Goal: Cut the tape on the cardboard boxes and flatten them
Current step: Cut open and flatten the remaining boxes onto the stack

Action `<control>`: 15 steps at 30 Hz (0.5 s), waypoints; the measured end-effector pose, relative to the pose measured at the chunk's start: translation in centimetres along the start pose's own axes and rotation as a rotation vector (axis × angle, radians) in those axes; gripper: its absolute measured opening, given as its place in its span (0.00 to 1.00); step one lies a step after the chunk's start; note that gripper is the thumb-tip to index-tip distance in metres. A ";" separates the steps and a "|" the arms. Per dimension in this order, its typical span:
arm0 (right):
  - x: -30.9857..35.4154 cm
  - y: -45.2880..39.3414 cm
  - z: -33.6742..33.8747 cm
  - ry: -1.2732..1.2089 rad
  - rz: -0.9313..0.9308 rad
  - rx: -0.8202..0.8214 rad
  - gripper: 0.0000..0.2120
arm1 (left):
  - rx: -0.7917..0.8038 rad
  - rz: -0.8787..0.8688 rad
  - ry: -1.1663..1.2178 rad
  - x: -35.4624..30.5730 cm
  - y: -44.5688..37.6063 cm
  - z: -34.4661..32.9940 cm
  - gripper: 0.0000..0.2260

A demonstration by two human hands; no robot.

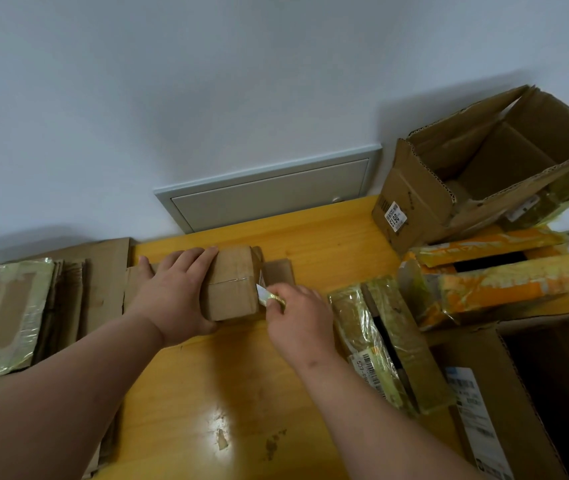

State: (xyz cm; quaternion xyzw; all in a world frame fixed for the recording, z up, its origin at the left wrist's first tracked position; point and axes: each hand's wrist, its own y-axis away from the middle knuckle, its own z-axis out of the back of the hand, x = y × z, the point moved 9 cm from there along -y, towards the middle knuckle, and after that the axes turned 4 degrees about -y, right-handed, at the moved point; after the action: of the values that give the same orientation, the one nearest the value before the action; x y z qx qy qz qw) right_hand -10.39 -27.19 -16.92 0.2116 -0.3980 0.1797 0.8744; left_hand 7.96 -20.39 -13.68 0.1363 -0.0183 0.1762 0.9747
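A small brown cardboard box (234, 289) stands in the middle of the yellow wooden table (234, 382). My left hand (175, 292) grips it from the left, fingers curled over its top. My right hand (298, 318) pinches a small cutter with a yellowish handle and a bare blade (265, 295). The blade tip touches the box's right edge near a taped seam. An opened flap (278, 271) sticks out behind the box on the right.
Flattened cardboard (34, 306) is stacked at the left. At the right lie several boxes: a large open one (477, 168) at the back, an orange-taped one (494, 271), a green-taped one (387, 344) and a big open one (535, 393) in front.
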 end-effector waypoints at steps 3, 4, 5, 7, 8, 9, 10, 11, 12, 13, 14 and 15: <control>-2.5 0.1 1.5 -0.184 -0.173 -0.104 0.12 | 0.003 0.016 -0.013 0.5 -0.1 0.1 0.56; -3.1 0.2 1.6 -0.233 -0.212 -0.115 0.15 | 0.006 0.022 -0.019 0.6 -0.1 0.1 0.57; -3.2 0.4 1.4 -0.266 -0.228 -0.092 0.18 | 0.012 0.026 -0.026 0.5 -0.1 0.1 0.57; -2.4 0.7 0.1 -0.325 -0.226 0.010 0.24 | 0.024 0.040 -0.037 0.2 -0.2 0.0 0.59; -1.8 0.8 -0.7 -0.344 -0.221 0.065 0.25 | 0.028 0.052 -0.042 0.0 -0.2 0.1 0.60; -1.1 0.8 -1.5 -0.352 -0.214 0.110 0.25 | 0.035 0.064 -0.049 -0.2 -0.1 0.2 0.61; -0.6 0.8 -2.1 -0.359 -0.212 0.138 0.24 | 0.044 0.075 -0.055 -0.3 0.0 0.2 0.62; -0.3 0.7 -2.4 -0.375 -0.217 0.145 0.24 | 0.057 0.086 -0.059 -0.4 0.1 0.2 0.62; -0.1 0.5 -2.6 -0.391 -0.225 0.141 0.24 | 0.075 0.096 -0.057 -0.4 0.2 0.2 0.63; 0.0 0.4 -2.7 -0.395 -0.230 0.136 0.24 | 0.096 0.108 -0.053 -0.3 0.4 0.2 0.62; 0.1 0.4 -2.7 -0.389 -0.233 0.137 0.25 | 0.116 0.122 -0.047 -0.2 0.6 0.2 0.61; 0.1 0.4 -2.8 -0.382 -0.239 0.141 0.27 | 0.135 0.139 -0.038 0.0 0.8 0.2 0.60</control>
State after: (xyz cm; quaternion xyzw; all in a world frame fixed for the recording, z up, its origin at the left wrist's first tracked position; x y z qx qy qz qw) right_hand -8.82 -25.39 -18.42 0.3478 -0.5149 0.0589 0.7813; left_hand 7.72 -19.71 -13.27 0.2032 -0.0341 0.2416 0.9483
